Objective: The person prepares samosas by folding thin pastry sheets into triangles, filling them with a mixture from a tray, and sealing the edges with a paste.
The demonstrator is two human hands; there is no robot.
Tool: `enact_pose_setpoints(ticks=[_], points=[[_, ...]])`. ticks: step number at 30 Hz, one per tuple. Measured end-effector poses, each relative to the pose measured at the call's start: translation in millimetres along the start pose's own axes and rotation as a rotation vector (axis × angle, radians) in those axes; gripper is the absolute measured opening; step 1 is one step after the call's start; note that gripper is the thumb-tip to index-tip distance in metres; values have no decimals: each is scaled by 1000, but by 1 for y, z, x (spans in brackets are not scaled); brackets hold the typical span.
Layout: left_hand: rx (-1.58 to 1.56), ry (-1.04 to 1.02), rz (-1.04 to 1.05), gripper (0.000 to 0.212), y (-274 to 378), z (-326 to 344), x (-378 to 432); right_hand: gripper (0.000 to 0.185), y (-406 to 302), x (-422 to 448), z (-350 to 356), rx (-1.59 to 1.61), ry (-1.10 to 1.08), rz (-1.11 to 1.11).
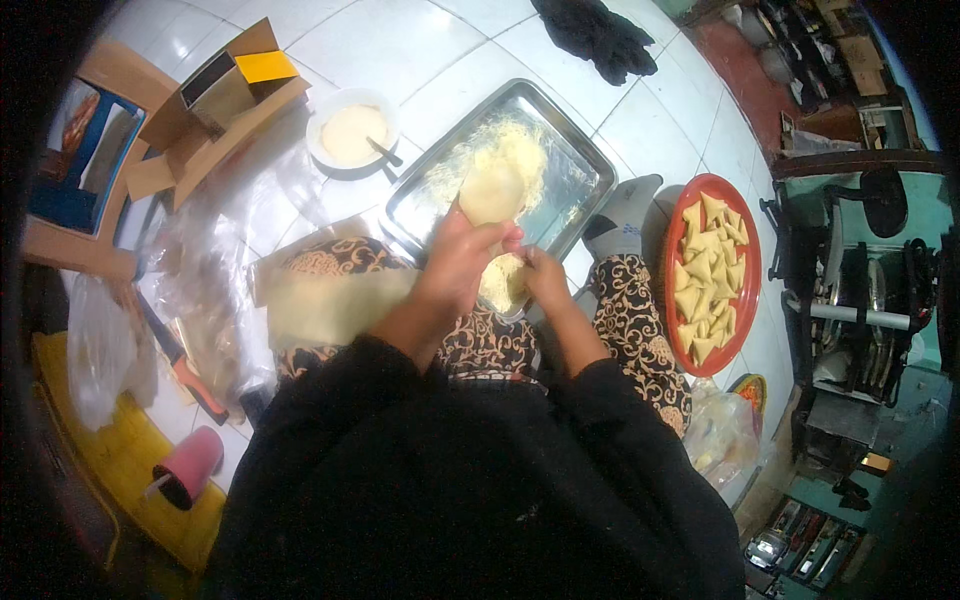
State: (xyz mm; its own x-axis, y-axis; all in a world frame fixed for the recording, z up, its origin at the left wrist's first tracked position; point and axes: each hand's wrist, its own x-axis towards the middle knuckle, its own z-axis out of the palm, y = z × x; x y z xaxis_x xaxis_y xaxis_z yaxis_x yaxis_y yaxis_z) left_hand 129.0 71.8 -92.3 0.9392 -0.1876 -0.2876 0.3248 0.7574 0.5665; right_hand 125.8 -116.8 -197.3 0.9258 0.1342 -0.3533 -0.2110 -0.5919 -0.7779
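Note:
My left hand [459, 259] holds a pale, rounded piece of dough [491, 193] above a rectangular metal tray [592, 146]. Yellow shredded filling, perhaps grated cheese [517, 150], lies in that tray. Close to the left thumb, my right hand [549, 279] has its fingertips bent together; whether they grip anything is unclear. More shreds [501, 283] show between the hands, in a rounded metal piece partly hidden by them. A stack or strip of pastry sheets [334, 304] lies left of my left forearm. Folded triangular pastries [705, 274] fill a red oval tray [754, 300] at the right.
A white bowl of pale batter [352, 131] with a spoon stands beyond the sheets. Cardboard boxes [225, 105], clear plastic, an orange-handled knife [195, 382] and a pink cup [196, 457] are at the left. Black cloth [600, 37] lies on the far floor tiles. Shelves stand at the right.

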Motion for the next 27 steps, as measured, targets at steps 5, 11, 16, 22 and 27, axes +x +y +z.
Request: enact_pose_setpoints(ticks=[5,11,16,22,27], points=[[91,-59,2,47,-9,-3,5,32,-12,-9,11,-609,45,-346],[310,-33,54,53,-27,-12,13,31,-2,-11,25,-415,169,-247],[671,-41,231,54,-41,-19,19,29,-44,5,-22,254,278,70],[922,26,250,51,-47,-17,18,29,-101,1,-87,470,278,-129],[878,-61,213,50,-49,-19,23,31,-149,-14,-96,418,110,-200]])
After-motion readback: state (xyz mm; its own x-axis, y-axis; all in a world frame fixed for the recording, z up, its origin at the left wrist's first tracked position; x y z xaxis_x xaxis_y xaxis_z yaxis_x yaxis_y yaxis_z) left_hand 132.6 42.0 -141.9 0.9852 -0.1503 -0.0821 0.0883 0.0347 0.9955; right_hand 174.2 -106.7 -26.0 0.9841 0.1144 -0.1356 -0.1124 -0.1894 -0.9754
